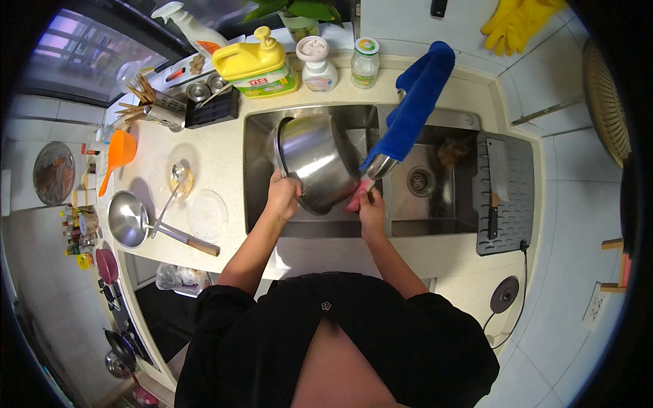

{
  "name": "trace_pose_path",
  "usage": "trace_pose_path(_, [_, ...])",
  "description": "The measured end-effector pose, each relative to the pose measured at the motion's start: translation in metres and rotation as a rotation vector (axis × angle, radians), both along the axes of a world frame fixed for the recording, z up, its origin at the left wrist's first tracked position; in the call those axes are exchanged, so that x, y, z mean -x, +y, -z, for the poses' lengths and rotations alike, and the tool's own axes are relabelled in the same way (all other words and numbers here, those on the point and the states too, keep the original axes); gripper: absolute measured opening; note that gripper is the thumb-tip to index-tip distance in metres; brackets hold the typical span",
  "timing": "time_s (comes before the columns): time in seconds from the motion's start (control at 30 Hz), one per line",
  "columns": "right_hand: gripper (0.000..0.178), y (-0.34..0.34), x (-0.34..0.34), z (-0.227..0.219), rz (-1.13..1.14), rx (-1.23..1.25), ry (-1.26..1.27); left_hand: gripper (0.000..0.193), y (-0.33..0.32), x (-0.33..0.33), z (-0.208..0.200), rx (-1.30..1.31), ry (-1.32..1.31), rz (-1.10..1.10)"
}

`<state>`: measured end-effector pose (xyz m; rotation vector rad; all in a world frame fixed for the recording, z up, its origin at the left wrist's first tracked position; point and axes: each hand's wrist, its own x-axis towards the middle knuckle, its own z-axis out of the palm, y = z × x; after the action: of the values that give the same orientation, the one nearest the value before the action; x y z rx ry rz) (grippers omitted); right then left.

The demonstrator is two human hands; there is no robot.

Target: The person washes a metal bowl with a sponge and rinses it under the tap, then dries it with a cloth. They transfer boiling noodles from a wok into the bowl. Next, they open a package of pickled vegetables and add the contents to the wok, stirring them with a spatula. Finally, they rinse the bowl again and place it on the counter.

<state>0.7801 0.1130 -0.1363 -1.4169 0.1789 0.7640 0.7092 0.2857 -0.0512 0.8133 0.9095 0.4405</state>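
A large steel pot (316, 163) sits in the left basin of the sink (388, 212), at the centre of the frame, tipped onto its side with its mouth to the left. Of the 2 hands, the left hand (283, 195) is closed around the pot's lower left rim, while the right hand (371, 211) pinches a pink cloth (356, 197) just beside the pot's lower right. A blue towel (415, 109) covers most of the tap (381, 166), right of the pot. Along the desk (224, 132) at the top centre stand a yellow jug (255, 71), a white pump bottle (316, 68) and a glass jar (365, 64). At the left lie an orange scoop (121, 151), a steel ladle (128, 219) and a clear plate (207, 216). On a grey mat (518, 197) at the right rests 1 black-handled knife (493, 221).
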Motion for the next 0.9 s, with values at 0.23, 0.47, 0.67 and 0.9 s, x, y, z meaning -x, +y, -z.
trace_pose_path(0.23, [0.019,0.027,-0.037,0.025,-0.109,0.203,-0.556,0.048,-0.013,0.008,-0.005,0.070,0.116,0.172])
trace_pose_path(0.47, [0.021,0.014,-0.071,0.016,-0.110,-0.522,0.448,0.045,0.005,0.024,-0.019,-0.017,0.086,0.096])
trace_pose_path(0.67, [0.013,0.028,-0.068,0.032,0.032,-0.598,0.682,0.047,0.010,0.039,-0.010,-0.062,0.101,0.019])
trace_pose_path(0.9, [0.022,0.033,-0.077,0.006,-0.223,-0.462,0.667,0.048,0.007,0.053,-0.012,-0.037,0.118,-0.034])
